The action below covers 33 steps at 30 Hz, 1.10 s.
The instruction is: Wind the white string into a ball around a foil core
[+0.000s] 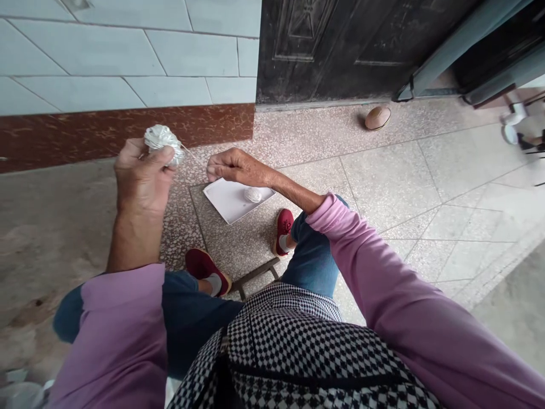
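My left hand (147, 176) is closed around a ball of white twine (162, 142), raised in front of the tiled wall's base. From the ball a short stretch of twine (188, 151) runs toward my right hand (232, 166). The fingers of that hand are pinched together, and the strand leads in their direction; the part inside the fingers is hidden. Below my right hand a shallow white tray (227, 213) lies on the floor. A smaller ball of white twine (252, 195) rests in it.
A round pinkish-brown object (377, 118) sits on the floor by the dark door (323, 51). The white tiled wall (93, 51) rises at the left. Between my red shoes stands part of a metal frame (255, 274). Blurred items (517, 122) are at far right.
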Available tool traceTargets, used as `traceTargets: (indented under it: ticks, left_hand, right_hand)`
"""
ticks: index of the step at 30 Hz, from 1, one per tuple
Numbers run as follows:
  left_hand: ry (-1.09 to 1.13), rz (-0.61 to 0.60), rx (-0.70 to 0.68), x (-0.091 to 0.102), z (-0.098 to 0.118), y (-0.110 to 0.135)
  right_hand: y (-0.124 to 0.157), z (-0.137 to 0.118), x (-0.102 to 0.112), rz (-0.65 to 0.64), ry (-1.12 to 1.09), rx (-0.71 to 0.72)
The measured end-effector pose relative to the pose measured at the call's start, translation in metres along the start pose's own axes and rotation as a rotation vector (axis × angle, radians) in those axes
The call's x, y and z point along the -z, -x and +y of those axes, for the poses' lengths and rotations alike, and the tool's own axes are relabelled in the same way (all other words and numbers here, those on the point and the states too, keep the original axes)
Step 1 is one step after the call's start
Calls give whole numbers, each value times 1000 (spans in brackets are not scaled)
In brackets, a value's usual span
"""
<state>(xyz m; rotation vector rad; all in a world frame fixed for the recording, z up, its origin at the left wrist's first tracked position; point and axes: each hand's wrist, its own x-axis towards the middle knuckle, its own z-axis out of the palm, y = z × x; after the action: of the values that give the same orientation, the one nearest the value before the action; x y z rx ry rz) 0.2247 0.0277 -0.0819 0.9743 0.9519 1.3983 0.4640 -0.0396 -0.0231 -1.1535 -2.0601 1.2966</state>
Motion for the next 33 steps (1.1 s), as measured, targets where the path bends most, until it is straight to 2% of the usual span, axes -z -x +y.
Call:
traceTargets:
  ticks: [2,4,6,9,10,12,16,20,25,29,31,33]
  left_hand:
    - [-151,73,-42,0,-7,2]
    - [-312,51,-60,-1,-13,10]
    - [-403,-106,-39,-2,-15,19]
    - [-350,-400,45,-3,-10,33]
    - [-293,-462,75,-4,-7,37]
    - [-155,-508,117,-7,-1,41]
    - [41,-393,118,-12,3,40]
    - [97,-225,115,-7,-4,28]
    - [24,-56,7,8,-25,12]
    - [-91,11,-71,9,-38,8]
    - [-166,41,-101,5,-38,10]
    - [-227,18,-97,0,-35,15]
  right_hand:
    - [2,-6,-1,-73,-6,39]
    - [0,-9,2,-71,5,59]
    - [-4,-7,9,15,26,68]
    - [-10,1,24,177,62,54]
    - [-12,5,28,206,70,40]
    - [-14,13,30,236,65,11]
    - [-18,25,17,188,31,-25]
    - [-18,25,-4,115,27,-8]
    - [-8,5,-23,-34,65,-45]
    - [-8,-6,-29,-128,135,3]
    - [-11,-4,-25,-121,168,47]
    - [-15,0,-15,-49,176,98]
